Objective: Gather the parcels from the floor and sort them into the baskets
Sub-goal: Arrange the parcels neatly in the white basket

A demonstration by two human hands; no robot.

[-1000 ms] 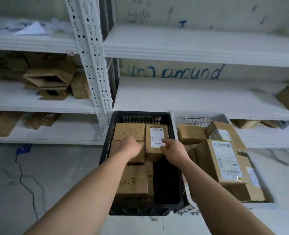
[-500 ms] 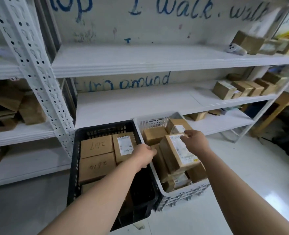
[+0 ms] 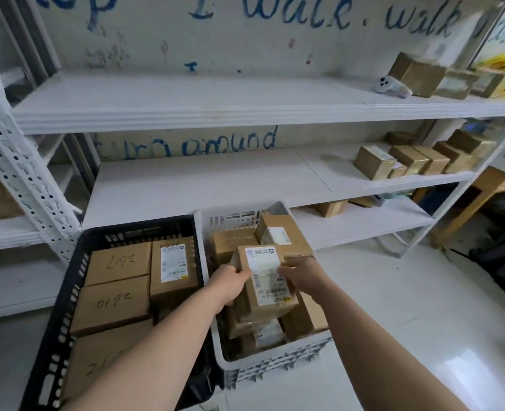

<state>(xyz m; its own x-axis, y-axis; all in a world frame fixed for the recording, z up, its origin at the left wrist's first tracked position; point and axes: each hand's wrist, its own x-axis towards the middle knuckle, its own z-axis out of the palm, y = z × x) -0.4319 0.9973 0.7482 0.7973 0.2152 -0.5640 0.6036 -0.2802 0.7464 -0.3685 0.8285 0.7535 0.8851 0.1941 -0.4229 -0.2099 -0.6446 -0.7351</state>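
Observation:
Two baskets stand on the floor before the shelves. The black basket (image 3: pixel 67 298) on the left holds several brown parcels, some with handwritten numbers. Beside it, the white basket (image 3: pixel 275 363) is piled with brown parcels. On top of that pile lies a labelled parcel (image 3: pixel 264 280). My left hand (image 3: pixel 229 284) grips its left side and my right hand (image 3: pixel 300 275) grips its right side, fingers curled over the label's edge.
White metal shelving (image 3: pixel 186 102) runs behind the baskets, with a perforated upright (image 3: pixel 17 173) at left. Small parcels (image 3: pixel 408 161) sit on the right of the middle shelf, more on the top shelf (image 3: pixel 420 74). A wooden table (image 3: pixel 482 191) and dark gear stand at right.
Both hands left the black basket and moved right to the white one. They now hold the labelled parcel on top of its pile. The view has swung right and up.

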